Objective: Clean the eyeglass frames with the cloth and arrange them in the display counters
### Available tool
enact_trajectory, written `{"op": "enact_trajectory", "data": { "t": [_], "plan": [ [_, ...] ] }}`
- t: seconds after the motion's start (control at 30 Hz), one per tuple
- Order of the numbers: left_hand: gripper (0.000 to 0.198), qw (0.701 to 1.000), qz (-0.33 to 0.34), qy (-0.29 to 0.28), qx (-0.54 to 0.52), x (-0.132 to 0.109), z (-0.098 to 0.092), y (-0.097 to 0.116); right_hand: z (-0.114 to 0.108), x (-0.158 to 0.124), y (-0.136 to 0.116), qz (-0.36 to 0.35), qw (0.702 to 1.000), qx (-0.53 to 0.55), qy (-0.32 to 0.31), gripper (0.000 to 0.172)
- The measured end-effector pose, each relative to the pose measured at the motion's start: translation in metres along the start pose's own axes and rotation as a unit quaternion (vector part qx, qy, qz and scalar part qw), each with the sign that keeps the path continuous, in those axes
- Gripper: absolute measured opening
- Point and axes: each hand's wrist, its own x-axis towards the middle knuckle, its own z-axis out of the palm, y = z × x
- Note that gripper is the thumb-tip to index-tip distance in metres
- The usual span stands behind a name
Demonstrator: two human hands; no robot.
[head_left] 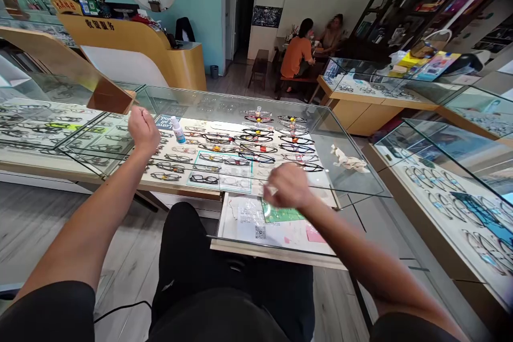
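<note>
My left hand (144,131) is closed in a fist above the glass counter, close to the lower end of a brown wooden-framed board (114,97). What its fingers hold, if anything, is hidden. At the centre right, my right hand (286,186) is also closed, over the counter's front edge. A small pale bit shows at its fingertips, too small to name. Below it lie a green printed sheet (280,214) and a white paper (256,224) in a pulled-out drawer (276,248). Rows of eyeglasses (256,148) lie under the glass between my hands.
A small white bottle with a blue label (178,131) stands beyond my left hand. A pale animal figurine (348,160) is at the right on the glass. More display cases (441,192) stand to the right. Two people (298,56) sit at a table in the back.
</note>
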Motion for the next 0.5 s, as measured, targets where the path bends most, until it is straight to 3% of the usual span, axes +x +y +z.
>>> {"op": "enact_trajectory", "data": {
  "t": [0.07,0.1,0.17,0.27,0.4,0.5],
  "plan": [
    [0.021,0.997,-0.01,-0.067,0.044,0.007,0.009,-0.014,0.033,0.004,-0.04,-0.114,0.981,0.062,-0.147,0.025],
    [0.019,0.993,-0.007,-0.098,0.065,0.008,0.013,-0.019,0.048,0.006,-0.053,-0.126,0.97,0.076,-0.195,0.026],
    [0.017,0.985,0.011,-0.141,0.095,0.009,0.021,-0.026,0.077,0.01,-0.061,-0.067,0.956,0.093,-0.271,0.027],
    [0.016,0.979,0.044,-0.163,0.116,0.006,0.029,-0.032,0.111,0.018,-0.036,0.08,0.937,0.089,-0.328,0.023],
    [0.014,0.973,0.043,-0.184,0.13,0.006,0.035,-0.038,0.147,0.038,0.018,0.195,0.929,0.058,-0.309,0.024],
    [0.012,0.972,0.021,-0.192,0.136,0.009,0.039,-0.045,0.166,0.058,0.039,0.253,0.919,0.069,-0.294,0.031]
  ]
}}
